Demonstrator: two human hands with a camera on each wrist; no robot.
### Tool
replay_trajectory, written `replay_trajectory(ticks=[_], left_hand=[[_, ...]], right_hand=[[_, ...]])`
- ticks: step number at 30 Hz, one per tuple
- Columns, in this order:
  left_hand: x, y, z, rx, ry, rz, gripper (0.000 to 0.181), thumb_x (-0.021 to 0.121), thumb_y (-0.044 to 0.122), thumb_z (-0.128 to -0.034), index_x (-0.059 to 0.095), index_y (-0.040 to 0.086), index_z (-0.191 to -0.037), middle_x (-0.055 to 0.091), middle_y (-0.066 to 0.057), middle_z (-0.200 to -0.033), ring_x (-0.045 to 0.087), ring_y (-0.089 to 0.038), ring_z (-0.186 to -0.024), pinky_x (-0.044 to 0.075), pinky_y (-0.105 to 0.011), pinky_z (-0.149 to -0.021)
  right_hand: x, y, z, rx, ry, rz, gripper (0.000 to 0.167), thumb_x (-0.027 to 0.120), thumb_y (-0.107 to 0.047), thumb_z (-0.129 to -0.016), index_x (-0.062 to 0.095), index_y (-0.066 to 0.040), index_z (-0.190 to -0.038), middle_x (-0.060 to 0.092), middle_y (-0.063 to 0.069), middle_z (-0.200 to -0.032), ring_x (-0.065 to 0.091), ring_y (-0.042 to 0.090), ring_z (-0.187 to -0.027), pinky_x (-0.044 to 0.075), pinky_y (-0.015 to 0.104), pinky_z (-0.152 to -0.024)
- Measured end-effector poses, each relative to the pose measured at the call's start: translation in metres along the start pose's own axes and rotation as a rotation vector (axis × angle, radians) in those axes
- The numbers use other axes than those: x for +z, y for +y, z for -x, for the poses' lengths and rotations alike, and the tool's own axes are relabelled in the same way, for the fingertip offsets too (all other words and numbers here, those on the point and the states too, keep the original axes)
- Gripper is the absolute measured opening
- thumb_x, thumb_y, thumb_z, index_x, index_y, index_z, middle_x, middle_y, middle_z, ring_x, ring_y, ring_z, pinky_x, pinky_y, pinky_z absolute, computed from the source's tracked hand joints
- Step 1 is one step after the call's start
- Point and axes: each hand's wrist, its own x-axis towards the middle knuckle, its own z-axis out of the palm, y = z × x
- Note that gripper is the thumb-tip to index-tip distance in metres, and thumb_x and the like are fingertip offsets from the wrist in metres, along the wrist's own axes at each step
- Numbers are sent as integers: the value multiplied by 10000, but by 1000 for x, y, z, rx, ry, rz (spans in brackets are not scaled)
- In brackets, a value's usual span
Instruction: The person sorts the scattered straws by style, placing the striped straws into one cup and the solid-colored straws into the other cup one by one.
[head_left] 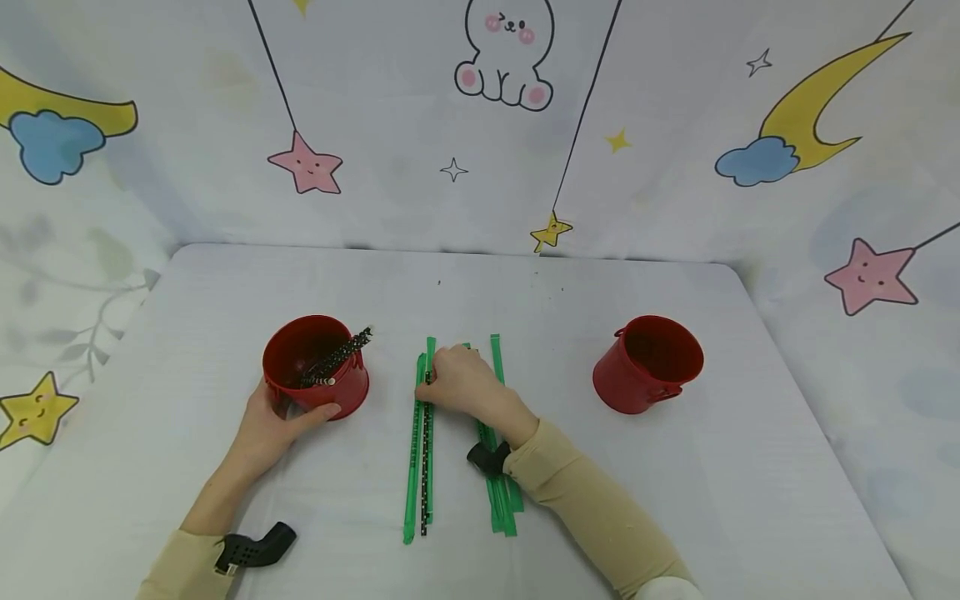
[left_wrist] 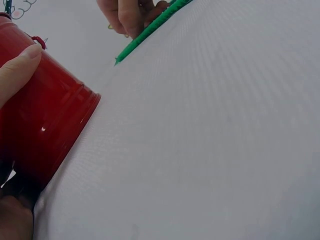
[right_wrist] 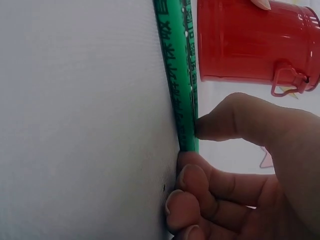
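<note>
My left hand (head_left: 266, 433) grips a red bucket (head_left: 352, 392) at left, thumb along its near side. Black white-dotted straws (head_left: 341, 358) lean inside it, their tops past the rim. My right hand (head_left: 468, 383) is at the far end of a small group of straws, thumb and fingertips pinching around a black dotted straw (head_left: 425, 492). That straw lies between green-wrapped straws (head_left: 412, 475); printed characters show on a green straw (right_wrist: 180, 85) in the right wrist view. The fingers partly hide the straws' far ends, so the exact hold is hard to see.
More green-wrapped straws (head_left: 500, 508) lie under and beside my right wrist. Another red bucket (head_left: 626, 383) stands tilted-looking at right, its handle hanging down. A white cloth (head_left: 675, 517) covers the table, with a cartoon-printed backdrop (head_left: 390, 108) behind.
</note>
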Motion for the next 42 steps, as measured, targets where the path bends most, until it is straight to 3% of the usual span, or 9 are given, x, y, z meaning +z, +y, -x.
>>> replay_trajectory(ticks=[10,42], left_hand=[[1,0,1,4,0,2,817,783,7,-826,333,110,-1500,462,-46,-1421,411,-38,-1296,375,-47,-1002],[1,0,0,10,-1,3,825,780,8,-829,329,139,-1507,463,-45,-1430,417,-51,-1292,388,-55,-992]], right_hand=[[1,-5,2,19,25,39,541,717,-272,-865,347,-174,-483,234,-93,-436,221,58,-401,204,207,-406],[6,-5,0,-5,69,98,519,697,-227,-848,348,-173,-468,221,-96,-443,184,49,-411,161,202,-398]])
